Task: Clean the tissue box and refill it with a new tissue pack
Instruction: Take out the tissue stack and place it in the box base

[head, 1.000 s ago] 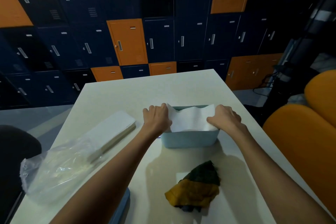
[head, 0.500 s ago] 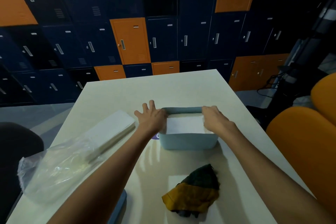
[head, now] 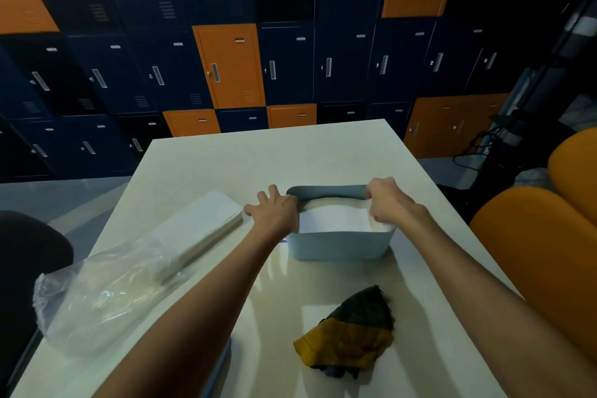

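My left hand (head: 274, 213), fingers spread, braces the box (head: 339, 247); right hand (head: 389, 203) curls onto the tissues (head: 336, 220), grip unclear: press both ends down evenly.

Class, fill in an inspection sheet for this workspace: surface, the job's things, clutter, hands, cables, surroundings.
Surface: glossy cream table.
Job's things: blue-grey tissue box holding white tissues; flat white slab, perhaps its lid, lies to its left.
Clutter: crumpled plastic wrapper at the left; yellow-green cloth nearer the person.
Hands: left hand open against the box's left end; right hand curled at its right end, grip hidden.
Cables: black cable on the floor, far right.
Surroundings: navy and orange lockers; orange chairs on the right.
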Motion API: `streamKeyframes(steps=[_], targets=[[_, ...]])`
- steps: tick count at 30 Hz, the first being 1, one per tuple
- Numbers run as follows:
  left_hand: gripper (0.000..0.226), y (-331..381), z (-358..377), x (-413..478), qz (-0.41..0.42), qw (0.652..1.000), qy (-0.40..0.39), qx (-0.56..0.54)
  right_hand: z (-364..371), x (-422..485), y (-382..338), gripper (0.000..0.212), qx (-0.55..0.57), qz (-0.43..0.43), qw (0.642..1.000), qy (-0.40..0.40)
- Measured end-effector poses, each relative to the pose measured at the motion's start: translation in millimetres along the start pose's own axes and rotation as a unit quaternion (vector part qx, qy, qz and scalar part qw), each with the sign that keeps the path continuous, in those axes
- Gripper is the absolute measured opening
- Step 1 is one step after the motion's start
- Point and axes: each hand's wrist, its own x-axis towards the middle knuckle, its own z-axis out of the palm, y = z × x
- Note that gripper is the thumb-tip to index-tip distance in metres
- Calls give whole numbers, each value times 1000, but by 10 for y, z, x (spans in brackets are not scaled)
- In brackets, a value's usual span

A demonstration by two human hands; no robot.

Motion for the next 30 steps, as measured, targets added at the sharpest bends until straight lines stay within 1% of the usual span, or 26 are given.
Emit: streamKeyframes(steps=[3,5,7,10,12,14,16,18,21,24,26,28,30], targets=[[36,-138,-68,-17,44,996,8,-75,-114,-12,-45,28,93,3,995,32],[43,-270,-151,-54,51,991,43,-114,-168,-35,-212,25,141,-31,988,54],[46,-445,-241,-93,44,986,84,-139,-204,-86,-457,21,156,-76,982,74],[39,-766,-371,-133,16,977,129,-166,-219,-130,-857,18,178,-123,972,94],[34,-1053,-438,-154,-5,975,137,-177,-182,-116,-1122,17,189,-144,967,95],[32,-1351,-459,-162,-2,973,120,-195,-109,-72,-1344,18,196,-159,964,84],[32,-1644,-441,-172,9,974,86,-210,0,-25,-1549,18,197,-173,963,64],[32,-1920,-375,-170,2,977,64,-202,143,21,-1743,20,191,-191,962,28],[35,-2215,-216,-112,-19,978,58,-200,375,77,-1941,25,166,-207,964,-36],[42,-2388,-64,-36,-38,974,46,-220,580,148,-2102,37,132,-204,967,-74],[53,-2437,29,9,-44,974,46,-215,709,197,-2176,45,105,-189,973,-81],[70,-2449,135,30,-57,980,45,-188,835,234,-2228,48,75,-157,981,-83],[90,-2439,251,29,-67,986,26,-152,944,273,-2249,47,55,-115,988,-88]])
